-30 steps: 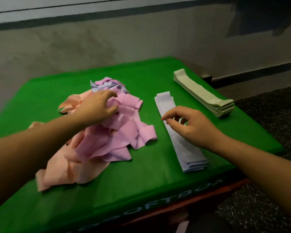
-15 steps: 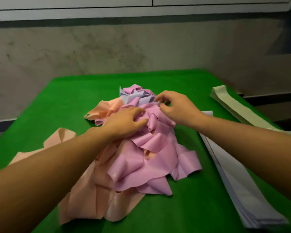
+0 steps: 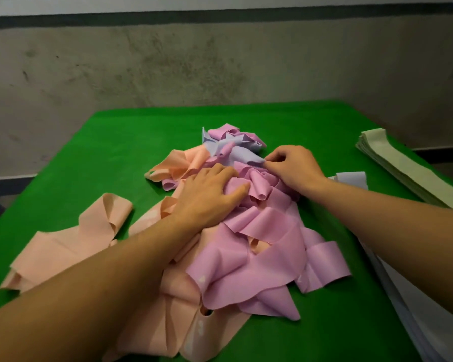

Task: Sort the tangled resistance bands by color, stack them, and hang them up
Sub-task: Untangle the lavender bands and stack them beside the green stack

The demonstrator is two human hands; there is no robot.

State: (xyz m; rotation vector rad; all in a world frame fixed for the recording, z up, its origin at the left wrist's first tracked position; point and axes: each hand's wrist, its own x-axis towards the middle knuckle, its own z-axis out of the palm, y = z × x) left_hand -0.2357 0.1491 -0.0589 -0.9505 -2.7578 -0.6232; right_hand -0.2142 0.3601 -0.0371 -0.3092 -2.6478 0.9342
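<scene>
A tangled heap of resistance bands lies on the green table (image 3: 110, 142): pink bands (image 3: 262, 252) in the middle, peach bands (image 3: 63, 246) on the left and underneath, and a lavender band (image 3: 242, 154) at the far end. My left hand (image 3: 209, 197) rests flat on the pink bands, pressing the heap down. My right hand (image 3: 294, 165) pinches the edge of the lavender band at the far side of the heap. A flat stack of lavender bands (image 3: 413, 304) lies along the right, partly behind my right forearm.
A neat stack of pale green bands (image 3: 403, 168) lies at the table's far right edge. A stained concrete wall (image 3: 220, 61) rises just behind the table. Bare green cloth shows at the far left and the near right.
My right hand left the lavender stack, crossed to the heap and took hold of the lavender band. My left hand settled flatter onto the pink bands. The camera moved closer.
</scene>
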